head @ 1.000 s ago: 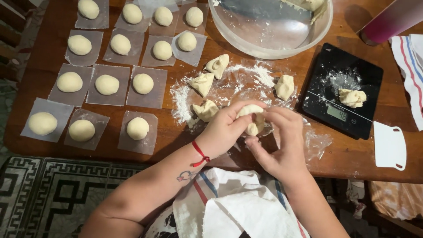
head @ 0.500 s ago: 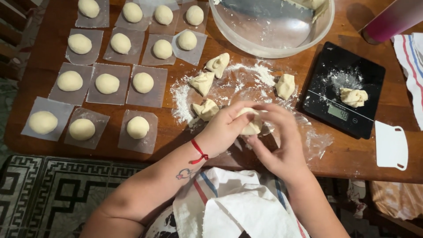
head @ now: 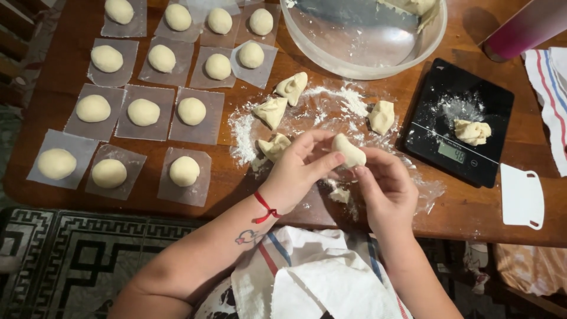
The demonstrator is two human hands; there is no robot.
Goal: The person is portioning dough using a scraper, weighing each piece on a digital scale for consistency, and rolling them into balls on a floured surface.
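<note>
1. My left hand [head: 298,171] and my right hand [head: 387,192] meet above the near part of the wooden table [head: 472,215], both curled around one dough piece [head: 348,150]; fingers of both pinch it from either side, so neither hand is open.
2. The dough piece is lifted clear of the table, over the floured patch [head: 331,106], with a small scrap of dough [head: 339,195] lying below it.
3. Three loose dough chunks [head: 271,111] sit just left of and behind my left hand, and another chunk [head: 381,116] lies just behind my right.
4. To the left, rolled dough balls [head: 143,111] on square sheets fill the table almost to its near edge.
5. To the right, the black kitchen scale [head: 437,124] carries its own lump of dough [head: 472,131]; a white scraper [head: 522,197] lies beside it, close to the table's near edge.
6. The clear bowl [head: 331,56] takes up the far side.
7. Bare wood shows between my hands and the near edge, and in a strip between the scale and the floured patch.
</note>
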